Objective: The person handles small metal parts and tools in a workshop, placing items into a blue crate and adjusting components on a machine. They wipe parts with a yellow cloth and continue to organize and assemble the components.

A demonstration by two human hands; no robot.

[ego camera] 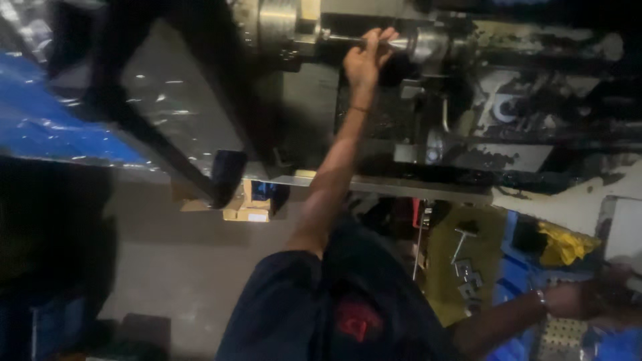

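Note:
My left hand (366, 57) reaches up to a lathe and its fingers are closed around a thin shiny metal rod (341, 39). The rod runs between the round steel chuck (277, 23) on the left and a metal holder (428, 43) on the right. My right hand (592, 299), with a band on the wrist, stretches out low at the right over a blue tray (511, 277). That hand is blurred, and whether it holds anything does not show. My dark shirt (334, 307) fills the bottom middle.
The dark machine body (481, 113) with worn paint spans the top right. A yellow rag (565, 244) and a metal T-handled tool (461, 241) lie near the tray. A blue sheet (47, 124) is at the left, and a small cardboard box (251, 207) sits on the grey floor (167, 267).

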